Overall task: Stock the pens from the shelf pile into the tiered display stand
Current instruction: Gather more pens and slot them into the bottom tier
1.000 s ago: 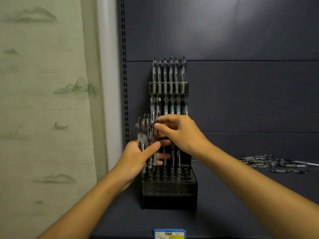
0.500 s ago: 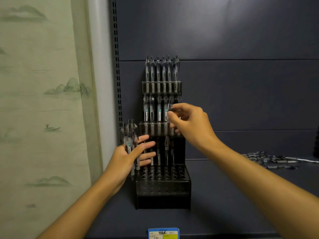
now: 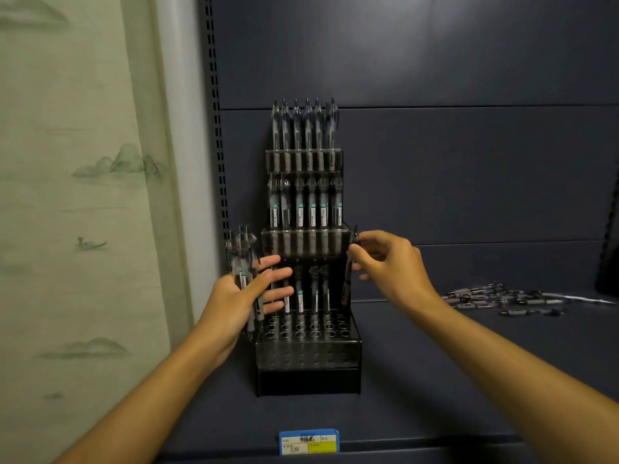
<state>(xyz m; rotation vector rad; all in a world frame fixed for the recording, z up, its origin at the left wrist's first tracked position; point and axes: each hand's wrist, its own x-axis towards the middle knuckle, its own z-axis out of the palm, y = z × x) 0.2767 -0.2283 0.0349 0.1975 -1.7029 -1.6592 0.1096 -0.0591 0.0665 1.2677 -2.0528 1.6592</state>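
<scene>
Standing at centre frame on the dark shelf (image 3: 435,380): black tiered display stand (image 3: 308,363), its top and middle tiers each filled with a row of upright pens, its lower tier partly filled — front holes bare. Left hand (image 3: 248,296), left of the stand, grips a bundle of pens (image 3: 243,262) upright under the thumb, its fingers reaching straight toward the lower tier. Right hand (image 3: 385,262), at the stand's right edge, pinches a single pen (image 3: 348,272) near its top, the pen hanging nearly upright just beside the stand. Loose pen pile (image 3: 495,298) — lying flat at right of frame, well apart from the stand. Blue-and-yellow price tag (image 3: 308,442) on the shelf's front edge, bottom centre. Pale landscape-patterned wall (image 3: 67,195) fills the left of the frame.
</scene>
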